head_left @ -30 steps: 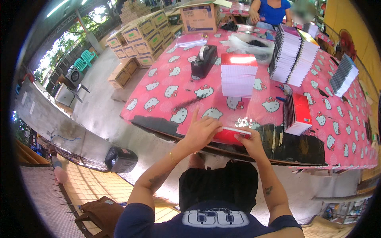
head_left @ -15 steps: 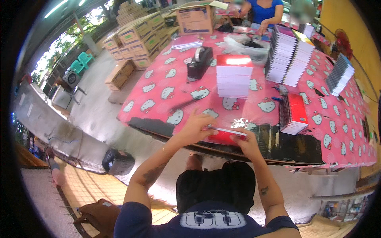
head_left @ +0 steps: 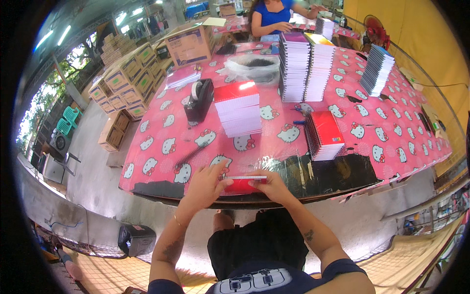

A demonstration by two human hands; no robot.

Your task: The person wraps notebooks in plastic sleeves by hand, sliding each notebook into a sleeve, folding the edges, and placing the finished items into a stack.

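A thin red notebook (head_left: 243, 186) stands tilted at the near edge of the table, its white page edges facing up. My right hand (head_left: 272, 187) is closed on its right end, thumb against the red cover. My left hand (head_left: 201, 190) holds the left end at the thumb, with the other fingers stretched out toward the table. Just beyond the left hand lies a black spiral binding coil (head_left: 191, 156). Farther off is a stack of red-topped pads (head_left: 239, 112). Right of my hands stands a pile of spiral-bound red notebooks (head_left: 324, 135).
A black tape dispenser (head_left: 199, 102) sits left of the stack. Tall notebook piles (head_left: 295, 68), a plastic bag (head_left: 252, 71) and another spiral-bound pile (head_left: 377, 71) stand farther back. A person in blue (head_left: 271, 19) works across the table (head_left: 274, 147). Cardboard boxes (head_left: 129, 73) are stacked at left.
My view has swung, so the table and its things sit farther left in the picture. The notebook is more level now, and both hands stay at its ends.
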